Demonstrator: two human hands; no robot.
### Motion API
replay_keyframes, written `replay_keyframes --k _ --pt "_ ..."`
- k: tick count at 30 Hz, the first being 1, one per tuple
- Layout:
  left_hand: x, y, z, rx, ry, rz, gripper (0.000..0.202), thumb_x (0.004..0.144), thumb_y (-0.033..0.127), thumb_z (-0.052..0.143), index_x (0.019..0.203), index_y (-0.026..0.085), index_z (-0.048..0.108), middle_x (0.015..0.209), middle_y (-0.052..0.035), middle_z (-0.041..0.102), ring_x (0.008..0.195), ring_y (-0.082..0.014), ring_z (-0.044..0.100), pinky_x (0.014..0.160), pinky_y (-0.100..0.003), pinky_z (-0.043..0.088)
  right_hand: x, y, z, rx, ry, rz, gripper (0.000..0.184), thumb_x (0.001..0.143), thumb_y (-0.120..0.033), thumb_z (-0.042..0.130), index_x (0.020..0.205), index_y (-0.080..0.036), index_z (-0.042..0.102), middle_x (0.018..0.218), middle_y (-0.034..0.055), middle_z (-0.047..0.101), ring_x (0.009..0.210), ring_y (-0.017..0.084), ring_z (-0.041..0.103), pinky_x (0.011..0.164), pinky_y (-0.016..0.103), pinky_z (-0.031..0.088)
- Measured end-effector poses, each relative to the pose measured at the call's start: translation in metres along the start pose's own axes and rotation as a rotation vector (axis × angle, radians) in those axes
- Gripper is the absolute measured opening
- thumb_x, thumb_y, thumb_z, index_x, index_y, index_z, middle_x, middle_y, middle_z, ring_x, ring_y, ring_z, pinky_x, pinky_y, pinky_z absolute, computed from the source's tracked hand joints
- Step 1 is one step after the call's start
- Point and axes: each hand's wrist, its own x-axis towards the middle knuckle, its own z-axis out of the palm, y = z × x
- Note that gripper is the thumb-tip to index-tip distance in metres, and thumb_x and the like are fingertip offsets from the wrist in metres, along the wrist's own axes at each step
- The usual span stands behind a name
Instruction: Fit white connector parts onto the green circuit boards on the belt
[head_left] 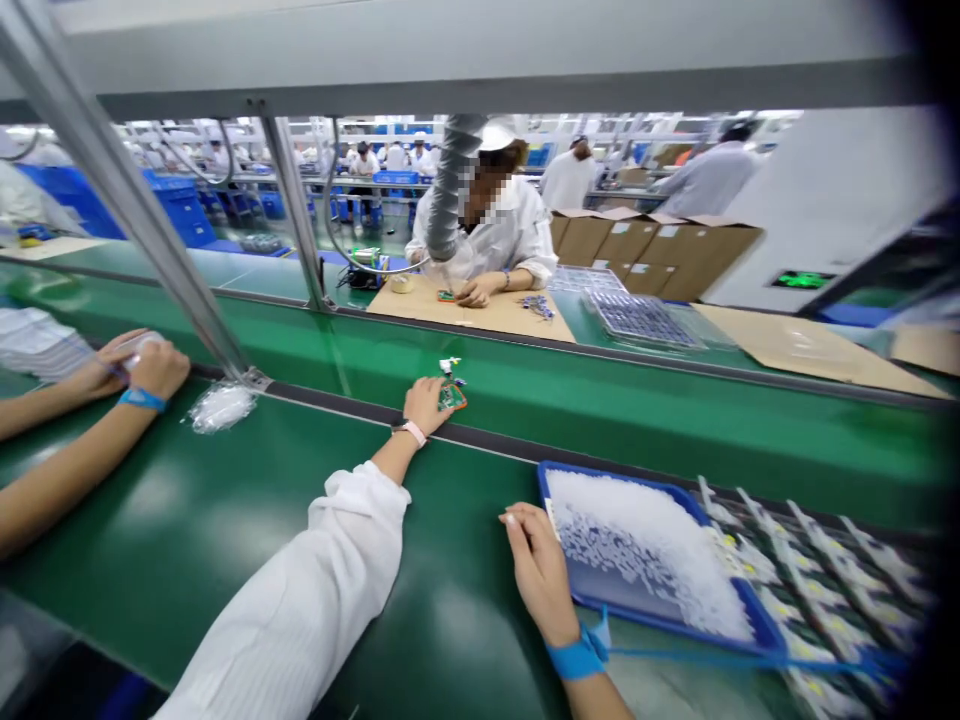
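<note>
Left hand [425,404] grasping circuit board [452,397] at its three o'clock; likely light, stiff, fragile: hold by edges. Right hand [538,570], board's five o'clock, half-curled; can't tell if empty.

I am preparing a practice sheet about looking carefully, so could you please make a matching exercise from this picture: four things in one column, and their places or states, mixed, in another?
Column one
1. Left hand
2. Right hand
3. Tray beside the right hand
4. Clear plastic bag

Column two
A. By the foot of a metal post
B. Blue, with many small white pieces in it
C. Above a blue wrist strap
D. At a small circuit board

Right pairs: 1-D, 2-C, 3-B, 4-A
</note>
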Motion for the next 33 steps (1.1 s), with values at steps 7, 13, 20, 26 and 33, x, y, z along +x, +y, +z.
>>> replay_keyframes --k 7,13,20,26,33 --pt "-0.053 0.035 0.007 0.005 -0.05 0.163 0.04 0.081 0.04 0.062 0.114 0.017 0.057 0.127 -0.0106 0.056 0.124 -0.0243 0.043 0.105 -0.039 0.034 0.0 0.022 -0.001 -0.08 -0.062 0.0 0.044 0.082 -0.058 0.045 0.081 -0.018 0.063 0.094 0.0109 0.059 0.093 0.026 0.054 0.085 0.044 0.041" --pt "-0.124 0.08 0.013 -0.111 -0.281 0.294 0.04 0.09 0.038 0.049 0.122 0.014 0.053 0.132 -0.0127 0.053 0.127 -0.0248 0.043 0.105 -0.039 0.036 0.003 0.019 0.003 -0.086 -0.004 0.094 0.054 0.074 -0.069 0.046 0.08 -0.017 0.059 0.101 0.013 0.056 0.102 0.03 0.05 0.097 0.052 0.034" --pt "-0.158 0.106 -0.001 -0.482 -0.224 0.124 0.06 0.09 0.028 0.044 0.141 0.004 0.025 0.143 -0.0194 0.039 0.133 -0.0232 0.036 0.11 -0.035 0.031 -0.003 -0.004 0.037 0.435 0.072 0.33 0.053 0.086 -0.054 0.037 0.122 -0.016 0.049 0.126 0.0127 0.051 0.12 0.026 0.048 0.105 0.05 0.033" --pt "-0.159 0.104 0.001 -0.502 -0.266 0.087 0.061 0.091 0.028 0.036 0.142 -0.002 0.022 0.148 -0.0216 0.027 0.14 -0.0234 0.019 0.116 -0.039 0.022 -0.003 -0.013 0.049 0.516 0.079 0.366 0.062 0.086 -0.048 0.042 0.138 -0.015 0.035 0.145 0.0145 0.036 0.133 0.026 0.036 0.112 0.048 0.026" --pt "-0.161 0.101 0.006 -0.514 -0.275 0.086 0.065 0.089 0.037 0.042 0.143 0.006 0.025 0.149 -0.0193 0.026 0.14 -0.0256 0.02 0.115 -0.046 0.022 -0.009 -0.007 0.047 0.544 0.016 0.308 0.072 0.08 -0.046 0.056 0.142 -0.019 0.03 0.149 0.0122 0.031 0.135 0.026 0.033 0.112 0.046 0.027"
